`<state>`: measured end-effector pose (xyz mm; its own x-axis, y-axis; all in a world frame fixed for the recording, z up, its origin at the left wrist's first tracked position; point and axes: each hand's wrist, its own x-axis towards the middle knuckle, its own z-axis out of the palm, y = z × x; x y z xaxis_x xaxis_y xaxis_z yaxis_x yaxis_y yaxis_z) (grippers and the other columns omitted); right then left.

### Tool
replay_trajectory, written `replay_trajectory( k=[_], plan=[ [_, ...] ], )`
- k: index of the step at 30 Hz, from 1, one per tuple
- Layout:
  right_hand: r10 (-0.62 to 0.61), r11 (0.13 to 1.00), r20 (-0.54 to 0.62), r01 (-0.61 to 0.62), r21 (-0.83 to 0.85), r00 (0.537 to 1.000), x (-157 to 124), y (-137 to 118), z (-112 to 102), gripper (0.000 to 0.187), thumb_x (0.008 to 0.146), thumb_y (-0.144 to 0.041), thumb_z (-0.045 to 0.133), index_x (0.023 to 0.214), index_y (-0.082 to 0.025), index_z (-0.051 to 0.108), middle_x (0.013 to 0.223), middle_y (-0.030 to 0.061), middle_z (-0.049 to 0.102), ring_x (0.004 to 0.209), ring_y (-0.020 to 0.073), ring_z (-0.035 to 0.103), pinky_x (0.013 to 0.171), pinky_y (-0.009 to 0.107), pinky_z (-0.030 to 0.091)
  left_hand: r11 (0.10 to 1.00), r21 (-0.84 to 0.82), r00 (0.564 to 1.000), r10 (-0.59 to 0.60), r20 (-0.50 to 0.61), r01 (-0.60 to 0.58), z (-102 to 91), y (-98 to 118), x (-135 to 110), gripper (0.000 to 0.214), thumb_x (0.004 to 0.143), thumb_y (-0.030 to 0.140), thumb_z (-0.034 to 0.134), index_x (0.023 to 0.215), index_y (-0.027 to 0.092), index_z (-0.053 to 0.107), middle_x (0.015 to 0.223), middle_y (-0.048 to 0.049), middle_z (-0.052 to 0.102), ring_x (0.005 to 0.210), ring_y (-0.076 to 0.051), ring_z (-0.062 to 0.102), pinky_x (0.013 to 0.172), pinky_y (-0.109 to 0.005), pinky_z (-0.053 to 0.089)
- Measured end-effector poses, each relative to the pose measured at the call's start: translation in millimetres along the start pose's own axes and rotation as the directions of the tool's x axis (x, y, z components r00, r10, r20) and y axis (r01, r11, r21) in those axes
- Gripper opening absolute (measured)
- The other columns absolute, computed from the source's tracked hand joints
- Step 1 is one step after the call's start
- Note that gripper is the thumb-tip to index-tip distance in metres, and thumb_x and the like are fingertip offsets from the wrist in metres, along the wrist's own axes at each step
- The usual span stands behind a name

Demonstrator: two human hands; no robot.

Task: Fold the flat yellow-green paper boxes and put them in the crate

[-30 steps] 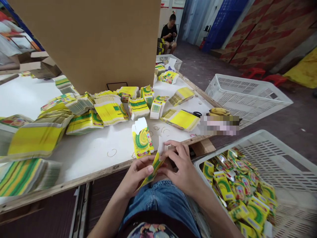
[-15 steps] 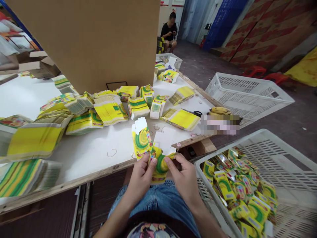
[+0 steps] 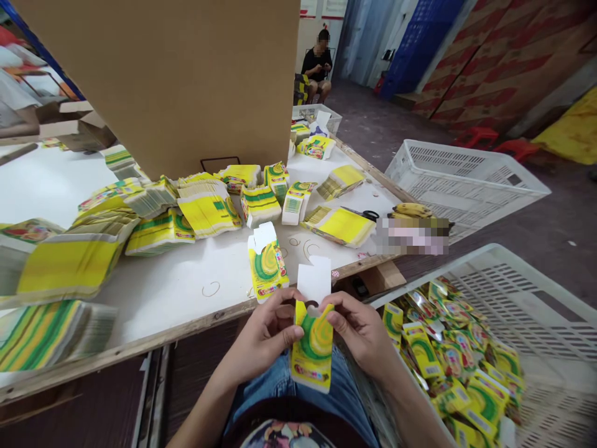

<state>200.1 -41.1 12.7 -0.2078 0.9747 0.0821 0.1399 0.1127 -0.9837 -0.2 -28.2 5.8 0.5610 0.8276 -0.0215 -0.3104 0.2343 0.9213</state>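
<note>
A small yellow-and-green printed carton [image 3: 311, 354] is held upright over my lap, its white top flap raised. My left hand [image 3: 273, 326] pinches its left edge between thumb and fingers. On the opposite edge, near the notched opening, my right hand [image 3: 358, 330] has a similar pinch. Whether anything is inside the carton cannot be seen. Just beyond my left hand, another carton [image 3: 267, 267] with an unfolded white flap lies at the table edge.
Stacks of flat cartons [image 3: 208, 208] line the white table [image 3: 186, 280]. A tall cardboard sheet [image 3: 186, 81] stands behind them. Scissors [image 3: 370, 215] and bananas [image 3: 410, 210] lie to the right. Finished-looking packets fill a white crate [image 3: 555, 323] at my right. A person [image 3: 317, 65] sits far back.
The carton has turned more upright and face-on, with its white flap now standing up. Both hands have shifted slightly right and grip its upper sides.
</note>
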Motion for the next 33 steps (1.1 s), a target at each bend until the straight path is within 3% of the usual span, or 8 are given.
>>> replay_trajectory(
  k=[4, 8, 10, 14, 20, 25, 28, 33],
  plan=[
    [-0.096, 0.986, -0.054, 0.087, -0.142, 0.994, 1.7, -1.7, -1.8, 0.031, 0.095, -0.035, 0.052, 0.071, -0.018, 0.063, 0.069, 0.0013, 0.056, 0.065, 0.0145, 0.053, 0.060, 0.026, 0.041, 0.998, -0.054, 0.999, -0.030, 0.017, 0.031, 4.3, -2.0, -1.0, 0.037, 0.086, 0.022, 0.066, 0.119, 0.023, 0.048, 0.100, -0.0061, 0.069, 0.086, -0.015, 0.064, 0.076, -0.025, 0.049],
    [-0.037, 0.998, -0.222, 0.026, -0.056, 0.974, 2.7, 3.0, 3.6, 0.018, 0.092, -0.032, 0.057, 0.107, -0.022, 0.062, 0.082, 0.0019, 0.064, 0.070, 0.0159, 0.059, 0.064, 0.026, 0.047, 0.997, -0.021, 0.998, -0.068, -0.015, 0.068, 7.0, -1.3, 1.2, 0.070, 0.086, 0.024, 0.066, 0.144, 0.027, 0.028, 0.108, -0.0097, 0.070, 0.098, -0.021, 0.067, 0.086, -0.034, 0.051],
    [-0.028, 0.999, -0.276, 0.018, -0.040, 0.961, 2.9, 4.1, 3.3, 0.026, 0.092, -0.033, 0.057, 0.117, -0.025, 0.059, 0.089, 0.0030, 0.066, 0.077, 0.0174, 0.063, 0.070, 0.028, 0.050, 0.998, 0.002, 0.997, -0.066, -0.032, 0.067, 7.2, -1.6, 3.5, 0.060, 0.084, 0.025, 0.067, 0.138, 0.023, 0.041, 0.110, -0.0112, 0.070, 0.101, -0.023, 0.066, 0.088, -0.035, 0.050],
    [-0.184, 0.967, -0.206, 0.140, -0.213, 0.961, 3.3, -0.2, -4.4, 0.032, 0.093, -0.045, 0.052, 0.098, -0.023, 0.075, 0.101, 0.0085, 0.065, 0.099, 0.0238, 0.060, 0.088, 0.037, 0.047, 0.997, 0.071, 0.994, -0.031, -0.108, 0.038, 7.2, -5.0, 7.5, 0.048, 0.085, 0.025, 0.066, 0.131, 0.022, 0.052, 0.107, -0.0103, 0.071, 0.095, -0.021, 0.067, 0.081, -0.030, 0.051],
    [0.196, 0.972, -0.124, -0.209, -0.105, 0.973, 3.0, -5.5, -7.1, 0.042, 0.083, -0.044, 0.067, 0.118, -0.022, 0.068, 0.070, -0.0004, 0.061, 0.062, 0.0152, 0.054, 0.057, 0.026, 0.046, 0.957, 0.291, 0.985, 0.060, -0.161, -0.010, 8.1, -10.3, 6.5, 0.047, 0.087, 0.024, 0.061, 0.134, 0.022, 0.053, 0.106, -0.0092, 0.071, 0.091, -0.019, 0.064, 0.085, -0.031, 0.050],
    [0.236, 0.969, -0.064, -0.229, 0.098, 0.970, 3.3, -13.3, -9.6, 0.054, 0.082, -0.057, 0.062, 0.118, -0.016, 0.068, 0.067, 0.0018, 0.066, 0.061, 0.0158, 0.058, 0.058, 0.028, 0.048, 0.946, 0.325, 0.982, 0.053, -0.183, 0.009, 7.5, -12.0, 5.8, 0.049, 0.088, 0.026, 0.059, 0.137, 0.022, 0.051, 0.098, -0.0077, 0.069, 0.079, -0.018, 0.062, 0.080, -0.031, 0.051],
    [0.276, 0.956, -0.037, -0.270, 0.116, 0.961, 3.9, -17.9, -9.6, 0.047, 0.081, -0.051, 0.067, 0.114, -0.017, 0.069, 0.074, 0.0030, 0.070, 0.066, 0.0168, 0.062, 0.062, 0.028, 0.051, 0.945, 0.326, 0.977, 0.039, -0.212, 0.033, 7.0, -12.5, 5.7, 0.049, 0.087, 0.027, 0.060, 0.135, 0.022, 0.053, 0.094, -0.0069, 0.069, 0.076, -0.018, 0.062, 0.079, -0.031, 0.052],
    [0.217, 0.961, -0.098, -0.230, -0.151, 0.971, 6.3, -15.5, -4.7, 0.036, 0.080, -0.028, 0.067, 0.115, -0.020, 0.060, 0.069, -0.0038, 0.063, 0.051, 0.0097, 0.047, 0.049, 0.021, 0.038, 0.967, 0.255, 0.984, 0.039, -0.176, 0.007, 9.9, -8.3, 4.4, 0.048, 0.089, 0.025, 0.058, 0.136, 0.022, 0.051, 0.109, -0.0106, 0.069, 0.095, -0.022, 0.064, 0.091, -0.035, 0.049]
  ],
)
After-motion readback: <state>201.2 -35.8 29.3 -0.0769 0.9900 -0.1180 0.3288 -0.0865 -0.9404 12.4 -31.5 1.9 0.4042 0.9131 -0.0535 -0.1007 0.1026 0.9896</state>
